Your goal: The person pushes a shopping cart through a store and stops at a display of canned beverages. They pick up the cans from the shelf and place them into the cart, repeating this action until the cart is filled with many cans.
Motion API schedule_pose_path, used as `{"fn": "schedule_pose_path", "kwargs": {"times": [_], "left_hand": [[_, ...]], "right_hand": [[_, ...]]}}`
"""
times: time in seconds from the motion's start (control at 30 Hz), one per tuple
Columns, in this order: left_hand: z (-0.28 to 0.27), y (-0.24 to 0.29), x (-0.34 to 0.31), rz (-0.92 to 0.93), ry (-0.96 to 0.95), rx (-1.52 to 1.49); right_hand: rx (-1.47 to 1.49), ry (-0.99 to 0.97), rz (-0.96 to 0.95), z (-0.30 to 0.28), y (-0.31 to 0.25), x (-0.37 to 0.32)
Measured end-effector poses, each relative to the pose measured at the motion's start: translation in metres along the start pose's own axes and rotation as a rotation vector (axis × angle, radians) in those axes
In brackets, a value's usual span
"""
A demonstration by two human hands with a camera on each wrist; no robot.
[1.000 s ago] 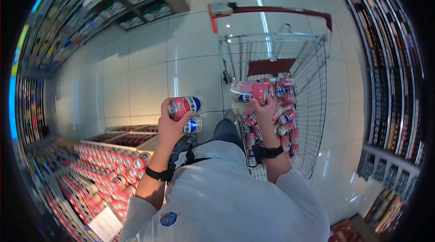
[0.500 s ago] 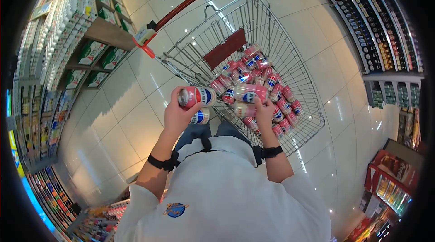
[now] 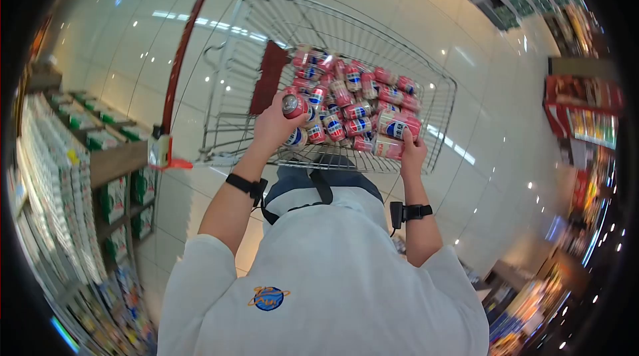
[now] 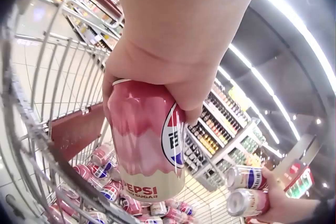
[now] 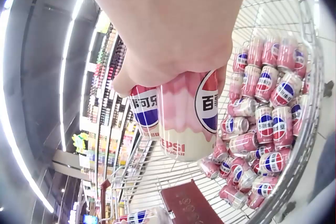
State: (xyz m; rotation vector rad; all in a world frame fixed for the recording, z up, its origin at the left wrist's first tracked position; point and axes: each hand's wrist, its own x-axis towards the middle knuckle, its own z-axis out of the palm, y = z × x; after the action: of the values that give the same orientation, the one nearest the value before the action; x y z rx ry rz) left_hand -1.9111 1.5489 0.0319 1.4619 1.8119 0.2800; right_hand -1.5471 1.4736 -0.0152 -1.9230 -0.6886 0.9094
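Note:
My left hand (image 3: 271, 126) grips a pink-and-cream Pepsi can (image 3: 295, 105) by its upper end, with a second can (image 3: 297, 137) close below it. In the left wrist view the hand wraps the top of one large can (image 4: 147, 140). My right hand (image 3: 414, 153) holds two more cans side by side, an upper one (image 3: 401, 125) and a lower one (image 3: 388, 147). The right wrist view shows both from above, fingers round their tops. Both hands are over the shopping cart (image 3: 455, 93), where a pile of matching cans (image 3: 343, 93) lies in disorder.
The cart's red handle (image 3: 185, 56) and red panel (image 3: 269, 77) are at the left. Stacked bottles (image 3: 60, 189) and green cartons (image 3: 114, 197) stand on shelving at the lower left. A red display (image 3: 582, 93) and shelves line the right, beyond the tiled floor (image 3: 496, 176).
My view has swung round, so the cart now lies across in front of me. The left hand has come from beside the cart to over it; both hands still hold their cans.

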Motion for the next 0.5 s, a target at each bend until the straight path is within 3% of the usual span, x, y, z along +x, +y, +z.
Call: {"fn": "schedule_pose_path", "kwargs": {"times": [0.17, 0.23, 0.3, 0.4, 0.5], "left_hand": [[0.073, -0.003, 0.078, 0.095, -0.324, 0.365], [0.094, -0.003, 0.090, 0.088, -0.383, 0.404], [0.115, -0.019, 0.114, 0.036, -0.531, 0.571], [0.132, -0.044, 0.126, -0.009, -0.591, 0.638], [0.149, -0.065, 0.141, -0.114, -0.673, 0.718]], "right_hand": [[-0.057, 0.087, 0.118, -0.029, 0.020, -0.005], [-0.024, 0.143, 0.085, -0.036, 0.040, -0.002], [0.027, 0.160, 0.146, -0.043, 0.058, 0.006], [0.024, 0.165, 0.226, -0.049, 0.081, 0.005], [0.089, 0.113, 0.152, -0.045, 0.075, 0.014]]}}
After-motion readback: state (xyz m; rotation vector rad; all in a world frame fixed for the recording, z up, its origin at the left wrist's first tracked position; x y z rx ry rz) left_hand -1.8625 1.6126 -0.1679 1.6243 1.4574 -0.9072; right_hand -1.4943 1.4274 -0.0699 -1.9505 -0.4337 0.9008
